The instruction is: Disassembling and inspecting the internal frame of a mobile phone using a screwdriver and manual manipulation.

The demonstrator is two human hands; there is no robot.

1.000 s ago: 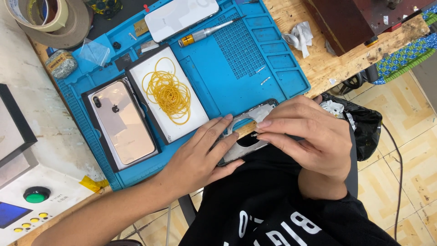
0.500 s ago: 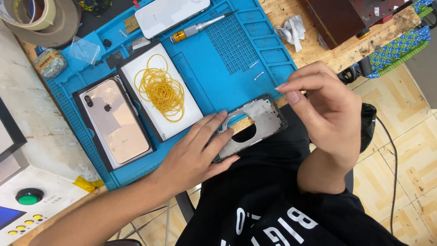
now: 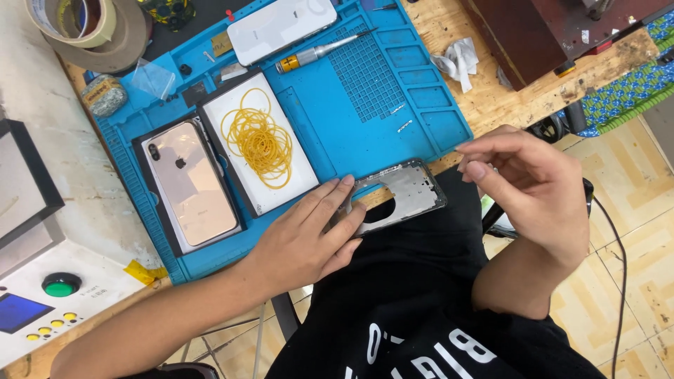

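Phone housing frame point(image 3: 399, 195) at the near edge of the blue work mat point(image 3: 365, 133), overhanging the counter point(image 3: 491, 98) toward the person's lap. The left hand point(image 3: 305, 238) lies on its left end, fingers point(image 3: 335, 200) extended and close together, pressing it flat. The right hand point(image 3: 526, 186) hovers just right of the frame, apart from it, thumb and forefinger pinched; whether anything sits between them cannot be told. The frame looks light, stiff and thin-walled, with a large cut-out: probably easy to bend, best held by its long outer edges. Beside it: a tray of yellow rubber bands point(image 3: 261, 140), a gold phone point(image 3: 191, 184) lying back up, and a screwdriver point(image 3: 319, 52).
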